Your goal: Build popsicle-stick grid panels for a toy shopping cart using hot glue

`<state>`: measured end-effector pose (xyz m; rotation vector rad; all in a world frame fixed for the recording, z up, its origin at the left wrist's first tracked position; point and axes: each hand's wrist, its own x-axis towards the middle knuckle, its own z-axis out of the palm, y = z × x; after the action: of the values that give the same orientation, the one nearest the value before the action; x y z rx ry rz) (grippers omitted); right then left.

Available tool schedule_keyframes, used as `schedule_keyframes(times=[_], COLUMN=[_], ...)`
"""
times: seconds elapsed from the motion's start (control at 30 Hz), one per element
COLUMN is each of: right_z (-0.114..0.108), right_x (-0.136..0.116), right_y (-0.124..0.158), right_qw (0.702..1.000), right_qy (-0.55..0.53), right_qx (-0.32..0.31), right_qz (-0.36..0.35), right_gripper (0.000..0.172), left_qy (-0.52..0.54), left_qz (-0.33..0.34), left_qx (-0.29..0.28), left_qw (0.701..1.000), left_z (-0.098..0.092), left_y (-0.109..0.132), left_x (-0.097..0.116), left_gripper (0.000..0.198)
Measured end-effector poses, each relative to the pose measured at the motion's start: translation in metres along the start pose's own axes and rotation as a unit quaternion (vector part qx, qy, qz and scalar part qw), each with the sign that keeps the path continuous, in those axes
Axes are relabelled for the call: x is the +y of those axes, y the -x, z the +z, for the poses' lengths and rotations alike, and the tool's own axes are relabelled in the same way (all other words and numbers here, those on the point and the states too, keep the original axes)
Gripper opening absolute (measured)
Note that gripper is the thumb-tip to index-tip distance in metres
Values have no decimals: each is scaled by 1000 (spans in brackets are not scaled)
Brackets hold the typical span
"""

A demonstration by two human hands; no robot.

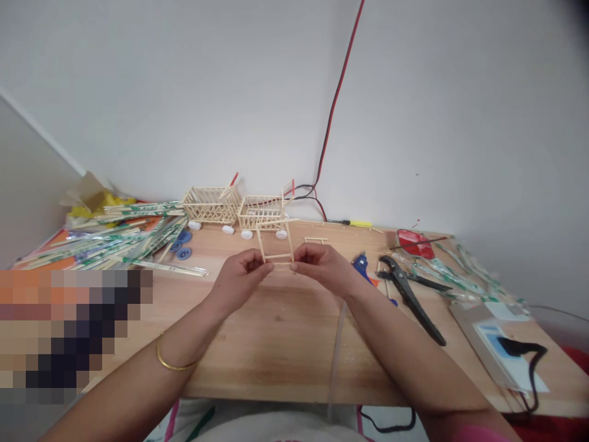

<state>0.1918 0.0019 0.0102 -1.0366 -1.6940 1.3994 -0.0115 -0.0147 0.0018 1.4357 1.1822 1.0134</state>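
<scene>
the left hand (242, 273) and right hand (319, 267), thumbs nipped against fingers, grip a wooden stick frame (278, 256) by its seven- and five-o'clock corners. blue discs (184, 253) lie at nine o'clock; farther, one stick cart (251, 213) at eleven, another cart (211, 212) at ten.

Stick frame (278, 256) matt wood; tabletop (276, 337) smooth wood; wrappers (133, 247) glossy plastic.
</scene>
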Motion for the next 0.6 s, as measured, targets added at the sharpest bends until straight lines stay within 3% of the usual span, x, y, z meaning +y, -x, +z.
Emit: schedule_keyframes(times=[0.13,0.27,0.43,0.6], right_z=[-4,-5,-1,1], right_x=[1,-2,-8,-10], right_y=[-1,-1,1,3], right_qw=[999,995,999,1000], right_qy=[1,-38,-12,9], right_qx=[-36,-92,-35,-19], right_qz=[10,2,-14,-14], right_gripper=[23,33,15,12], left_qy=[36,78,89,78], left_qz=[-25,-33,-30,-22], left_qx=[-3,18,16,-12], left_qw=[999,996,995,997], left_z=[0,0,0,-1], left_y=[0,-1,-1,1], left_x=[0,1,0,-1], left_gripper=[22,21,19,20])
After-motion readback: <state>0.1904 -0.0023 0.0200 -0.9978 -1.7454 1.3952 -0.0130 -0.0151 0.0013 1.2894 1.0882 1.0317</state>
